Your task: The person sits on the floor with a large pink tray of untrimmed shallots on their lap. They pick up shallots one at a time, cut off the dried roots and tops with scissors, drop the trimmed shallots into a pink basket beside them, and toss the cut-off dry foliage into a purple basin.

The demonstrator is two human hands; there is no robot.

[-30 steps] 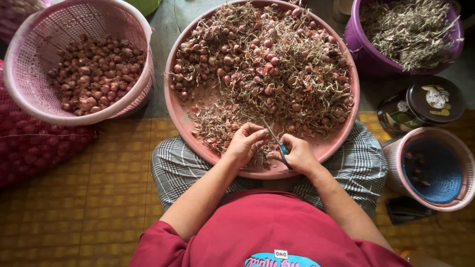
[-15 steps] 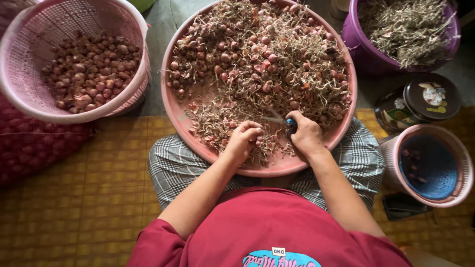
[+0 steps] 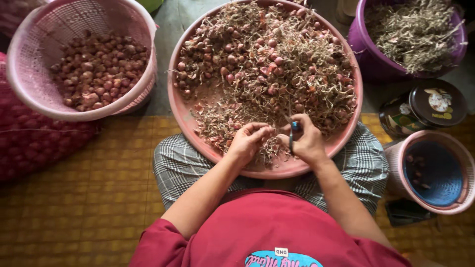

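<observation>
A wide pink round tray [image 3: 184, 114] rests on my lap, heaped with small reddish shallots [image 3: 257, 49] and dry roots and stems. My left hand [image 3: 246, 141] pinches a shallot at the tray's near edge, fingers closed on it. My right hand [image 3: 308, 141] grips a small knife with a blue handle [image 3: 295, 126], its blade pointing toward the left hand. The two hands nearly touch above a pile of trimmed roots [image 3: 220, 123].
A pink basket [image 3: 29, 94] of cleaned shallots stands at the upper left over a red mesh sack [image 3: 29, 143]. A purple bucket [image 3: 366, 54] of dry trimmings sits upper right. A dark round tin [image 3: 435, 104] and a pink-and-blue basket [image 3: 435, 173] stand at the right. A woven mat [image 3: 74, 207] covers the floor.
Both hands shifted slightly along the tray's near edge; the right hand with the knife came back down beside the left hand. The view moved a little.
</observation>
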